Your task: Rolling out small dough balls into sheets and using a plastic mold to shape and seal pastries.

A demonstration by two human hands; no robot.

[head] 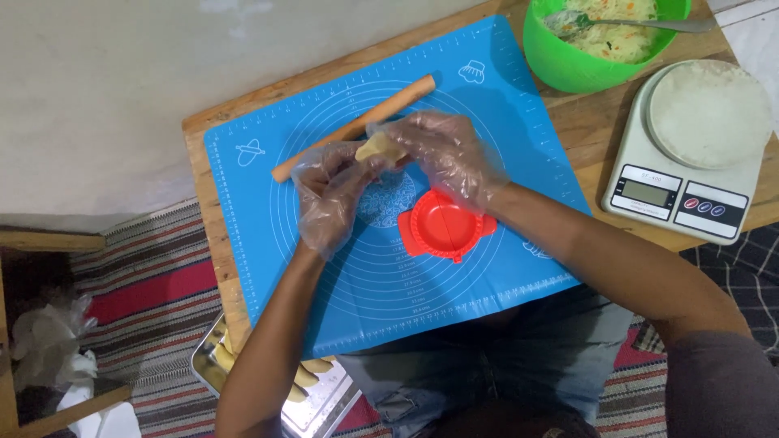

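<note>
Pinching a small pale piece of dough (381, 148) from both sides, the left hand (329, 199) and the right hand (442, 154) are seen in clear plastic gloves, fingers curled narrowly around it above the middle of a blue silicone mat (487, 113). The left hand is bent at the wrist with its fingers turned up toward the dough; the right hand is arched over it from above, its forearm stretched in from the lower right. A wooden rolling pin (324, 146) is laid slantwise just behind the hands, and a red round dumpling press (445, 225) (opened flat) is set just beside the right wrist. The mat is spread over a wooden worktop (213, 203). Farther right, a green bowl (568, 65) of filling and a white kitchen scale (690, 154) are placed. A striped rug (154, 316) is visible below.
</note>
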